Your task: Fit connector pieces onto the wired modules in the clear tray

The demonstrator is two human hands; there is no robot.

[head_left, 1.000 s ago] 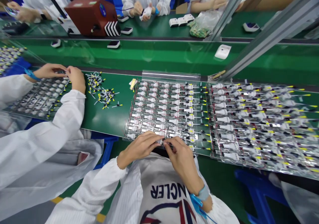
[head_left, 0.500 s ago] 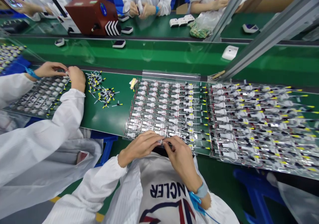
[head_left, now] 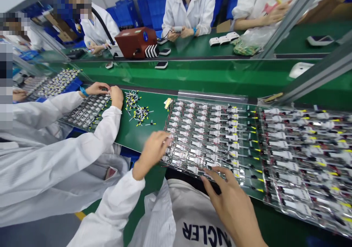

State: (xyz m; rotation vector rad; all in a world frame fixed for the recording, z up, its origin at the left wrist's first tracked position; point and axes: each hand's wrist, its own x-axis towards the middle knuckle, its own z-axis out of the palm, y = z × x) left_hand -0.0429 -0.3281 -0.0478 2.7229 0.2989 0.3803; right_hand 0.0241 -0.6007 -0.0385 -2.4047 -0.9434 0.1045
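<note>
My left hand (head_left: pixel 154 150) is at the left edge of a clear plastic tray (head_left: pixel 189 169), its fingers bent and close together; what is between the fingertips is hidden. Rows of small white parts (head_left: pixel 195 144) with thin red and dark wires lie in this tray, and yellow-tipped black-and-grey pieces (head_left: pixel 253 148) stick out along its right side. Over the tray's front edge, my right hand (head_left: pixel 233 199) has its thumb and fingers apart, fingertips close to a white part in the front row.
Another filled tray (head_left: pixel 286 151) adjoins on the right. Left of mine lies a pile of loose yellow-tipped pieces (head_left: pixel 140 113). A co-worker's hands (head_left: pixel 117 96) work over a tray beside it. Beyond the green belt (head_left: pixel 189 74) sit a brown box-shaped device (head_left: pixel 134 43) and co-workers; a metal post (head_left: pixel 321 74) rises at right.
My hands have separated from their meeting point at the tray's front edge. The left moved to the tray's left edge, and the right opened out. The camera view has shifted up and left.
</note>
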